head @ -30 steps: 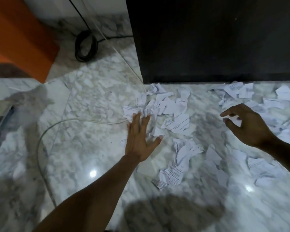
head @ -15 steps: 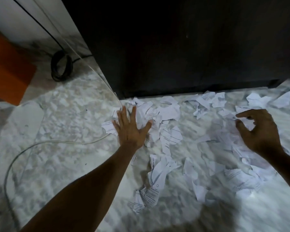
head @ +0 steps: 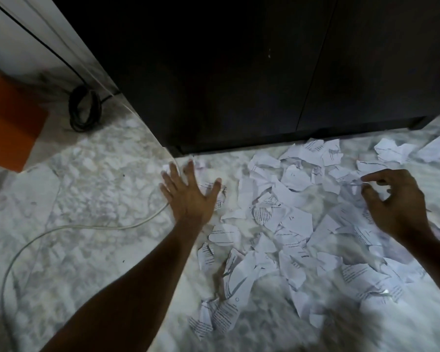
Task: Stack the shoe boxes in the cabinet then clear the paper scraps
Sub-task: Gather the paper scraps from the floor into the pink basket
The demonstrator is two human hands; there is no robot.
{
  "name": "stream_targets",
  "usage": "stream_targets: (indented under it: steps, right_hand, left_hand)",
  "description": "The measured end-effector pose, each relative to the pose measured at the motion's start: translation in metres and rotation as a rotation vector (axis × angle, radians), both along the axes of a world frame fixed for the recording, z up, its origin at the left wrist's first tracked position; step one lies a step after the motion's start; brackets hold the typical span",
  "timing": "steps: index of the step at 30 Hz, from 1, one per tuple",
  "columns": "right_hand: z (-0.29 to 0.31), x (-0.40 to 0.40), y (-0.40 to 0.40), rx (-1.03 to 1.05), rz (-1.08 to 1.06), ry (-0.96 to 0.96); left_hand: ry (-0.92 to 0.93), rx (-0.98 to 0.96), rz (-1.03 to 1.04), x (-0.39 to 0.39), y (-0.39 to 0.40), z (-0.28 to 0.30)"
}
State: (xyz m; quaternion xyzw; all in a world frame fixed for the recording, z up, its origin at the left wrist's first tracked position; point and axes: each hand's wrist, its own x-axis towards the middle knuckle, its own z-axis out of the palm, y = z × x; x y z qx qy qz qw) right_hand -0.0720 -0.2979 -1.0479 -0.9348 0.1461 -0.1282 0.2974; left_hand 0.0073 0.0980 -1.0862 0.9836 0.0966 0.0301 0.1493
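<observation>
Several torn white paper scraps [head: 285, 224] with printed text lie scattered on the marble floor in front of a dark cabinet [head: 239, 72] whose doors are closed. My left hand [head: 188, 196] lies flat with fingers spread at the left edge of the scraps, palm down. My right hand [head: 396, 201] hovers over the right part of the scraps with fingers curled and apart, holding nothing. No shoe boxes are visible.
A white cable [head: 61, 232] curves across the marble floor [head: 87, 186] on the left. A coiled black cable [head: 84, 110] lies by the wall. An orange object [head: 8, 123] stands at the far left.
The view has shifted toward the cabinet. My left hand has pushed the scraps at the left edge to the right, bunching the pile. My right hand stays curled over the right side.
</observation>
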Motion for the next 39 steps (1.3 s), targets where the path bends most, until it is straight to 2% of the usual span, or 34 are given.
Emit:
stream_targets:
  steps: [3,5,7,11,15,18,22,27,30,33,36,39]
  right_hand:
    - [-0.004,0.000,0.001,0.031,0.002,0.022]
    - [-0.006,0.001,0.005,0.063,-0.004,0.025]
    - [-0.010,0.001,0.007,0.071,-0.007,0.028]
    - [-0.019,0.005,0.003,0.029,0.030,0.029]
    - [-0.028,0.007,0.002,-0.150,0.081,0.053]
    - [-0.033,0.005,0.017,-0.158,0.140,0.178]
    - [-0.046,0.002,0.042,-0.249,0.285,0.226]
    - [-0.039,0.005,0.075,-0.247,0.397,0.214]
    - [-0.018,0.020,0.065,-0.228,0.278,0.081]
    - [0.000,0.047,0.016,-0.213,0.013,0.054]
    - [0.006,0.069,-0.041,-0.179,-0.198,0.193]
    - [-0.001,0.077,-0.077,-0.105,-0.253,0.386]
  left_hand:
    - [0.096,0.029,-0.102,-0.003,0.008,-0.008]
    - [0.060,0.074,-0.249,-0.013,-0.002,-0.013]
    - [0.001,0.073,-0.299,-0.018,-0.009,-0.017]
    - [-0.078,0.059,-0.175,-0.012,-0.006,-0.013]
    - [-0.037,-0.021,-0.083,0.000,0.004,-0.014]
    - [-0.027,-0.036,-0.158,0.001,0.008,-0.018]
    - [-0.080,-0.056,-0.224,-0.003,0.001,-0.014]
    - [-0.097,-0.096,-0.499,-0.020,-0.035,-0.002]
    - [-0.014,-0.110,-0.561,-0.029,-0.056,-0.001]
    - [0.046,-0.086,-0.585,-0.036,-0.071,-0.011]
    - [0.014,-0.061,-0.586,-0.032,-0.089,-0.016]
    - [-0.009,-0.092,-0.614,-0.026,-0.112,-0.016]
